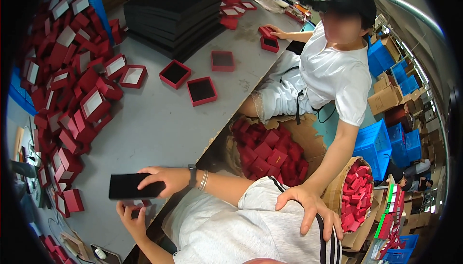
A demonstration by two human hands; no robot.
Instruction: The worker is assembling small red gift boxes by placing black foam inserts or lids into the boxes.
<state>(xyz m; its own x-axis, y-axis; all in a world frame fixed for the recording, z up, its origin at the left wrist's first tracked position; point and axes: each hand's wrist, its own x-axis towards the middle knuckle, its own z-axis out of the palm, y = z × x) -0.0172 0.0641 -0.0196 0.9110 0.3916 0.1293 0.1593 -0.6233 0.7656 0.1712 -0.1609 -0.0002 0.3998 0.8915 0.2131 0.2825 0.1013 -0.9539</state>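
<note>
My right hand [166, 181], with a dark band and bracelets at the wrist, lies over the right end of a black foam-like block [126, 187], its fingers gripping the top. Just below the block's near edge is my left hand [132, 218], its fingers curled together. A small red-and-white piece [143, 203] shows between block and hand, mostly hidden; what the left fingers hold is unclear. Farther up the grey table [144, 134] sit red box halves with dark insides: one box [202, 91], a second box [175, 74] and a third box [222, 61].
Red boxes [91, 102] are heaped along the left. A stack of black sheets [173, 15] stands at the back. Across the corner, a co-worker [337, 71] touches a red box; their other hand [308, 208] rests by my right shoulder. Cartons of red boxes [270, 153] stand beside the table.
</note>
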